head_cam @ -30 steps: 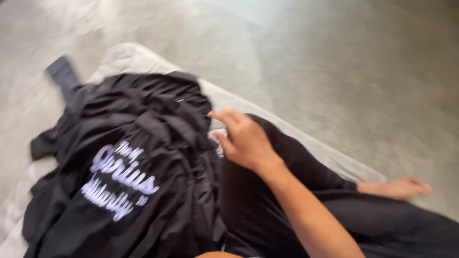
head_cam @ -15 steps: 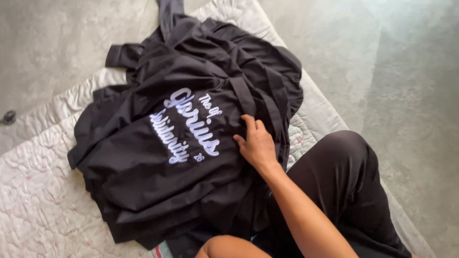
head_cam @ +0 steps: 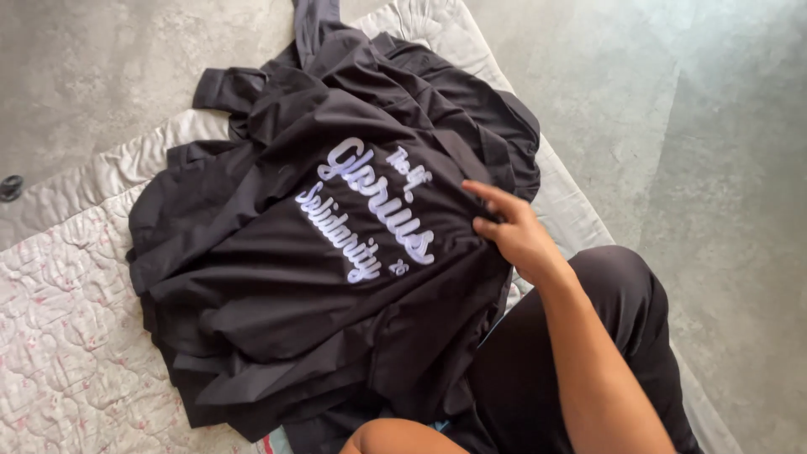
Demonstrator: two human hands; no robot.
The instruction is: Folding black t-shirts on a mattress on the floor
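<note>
Leftmost, a quilt (head_cam: 59, 336): off-white, stitched in puffy swirls with small pink flecks, laid on a grey floor (head_cam: 101, 76) of smooth mottled concrete, where a small dark round object (head_cam: 10, 187) is seen at the far edge (kind cannot be told).

Centre, a shirt pile (head_cam: 277, 311): black, thin, matte cloth, several garments stacked loosely, edges fanned out at the lower left, sleeves and a strap-like piece trailing toward the top. The top shirt (head_cam: 252, 210) carries pale lilac script lettering (head_cam: 370, 210) and is creased in long soft folds.

Right of centre, the right hand (head_cam: 514, 231): rested on the top shirt's right edge, fingers together and lightly curled into the cloth, forefinger stretched along a fold; whether cloth is pinched cannot be told. Black trousers (head_cam: 605, 336) are seen beneath the forearm. The left hand is not in view.

Risk, as judged: slippery layers may be dragged along together, so the pile could slide off the quilt onto the floor; a one-sided pull would likely skew or bunch the top shirt.
</note>
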